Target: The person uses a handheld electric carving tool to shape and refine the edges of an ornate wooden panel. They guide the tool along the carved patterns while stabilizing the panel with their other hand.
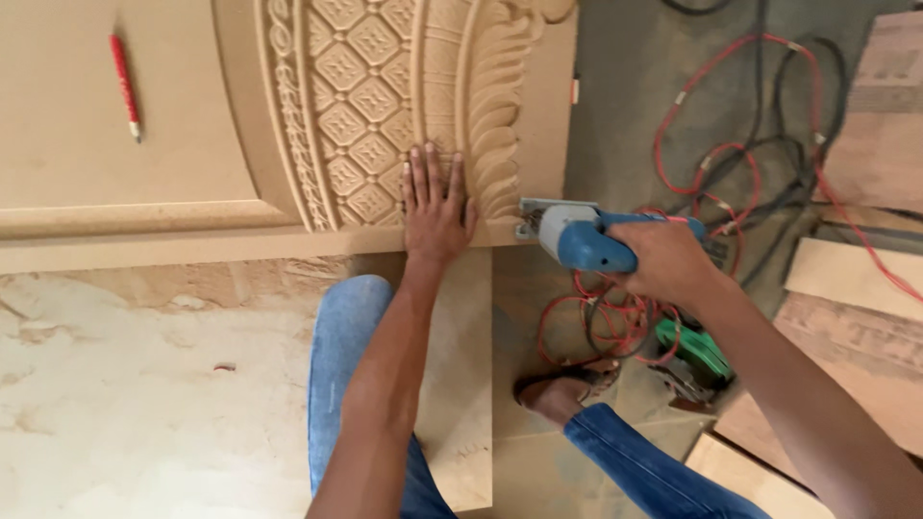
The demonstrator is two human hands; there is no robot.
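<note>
A carved tan board (375, 106) with a diamond lattice and leaf border lies across the top of the view. My left hand (436, 207) presses flat on its carved part near the lower edge, fingers spread. My right hand (668, 259) grips a blue and grey power saw (577, 235). The saw's metal foot touches the board's right corner.
A red pencil (125, 85) lies on the board at the far left. Red and black cables (731, 163) tangle on the floor at right. A green tool (692, 351) lies by my foot (562, 389). Wooden panels (870, 279) are stacked at right. Dusty floor (144, 384) spreads at lower left.
</note>
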